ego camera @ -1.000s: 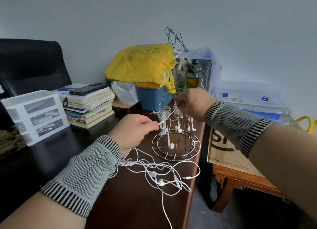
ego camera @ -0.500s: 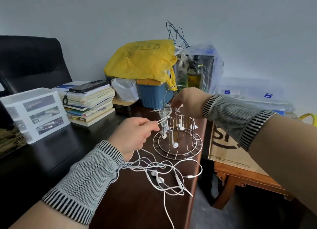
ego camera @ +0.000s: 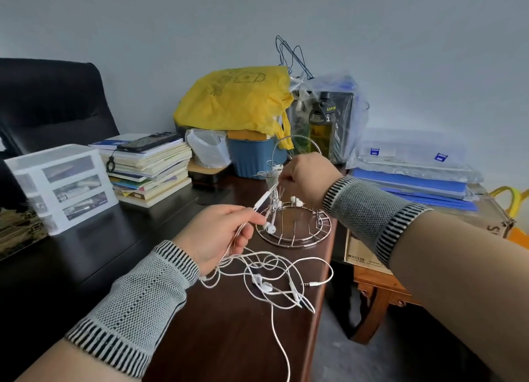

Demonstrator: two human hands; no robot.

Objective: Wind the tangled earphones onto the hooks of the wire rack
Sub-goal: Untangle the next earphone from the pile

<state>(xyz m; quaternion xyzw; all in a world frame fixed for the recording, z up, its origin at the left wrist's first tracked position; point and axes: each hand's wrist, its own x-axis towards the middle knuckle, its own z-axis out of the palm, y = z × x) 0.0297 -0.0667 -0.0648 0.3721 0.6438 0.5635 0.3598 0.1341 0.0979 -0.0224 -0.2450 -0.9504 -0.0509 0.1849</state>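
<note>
A round wire rack [ego camera: 294, 234] with upright hooks and an arched handle stands near the right edge of the dark table. White earphone cable is wound on its left hooks, and earbuds hang there. My left hand [ego camera: 217, 232] pinches a bundle of white earphone cable that runs taut up to the rack. My right hand [ego camera: 305, 175] is over the rack's top and pinches the cable at a hook. A tangle of white earphones [ego camera: 272, 278] lies on the table in front of the rack, one strand hanging over the front edge.
A stack of books [ego camera: 148, 167] with a phone on top and a white drawer box [ego camera: 63, 184] sit at the left. A yellow bag [ego camera: 234, 101], blue tub [ego camera: 252, 157] and bottle [ego camera: 322, 126] stand behind the rack. The table edge [ego camera: 325, 281] drops off at the right.
My left hand moved right and closer to the rack, taking up cable. My right hand shifted slightly over the rack's top. The view drew nearer.
</note>
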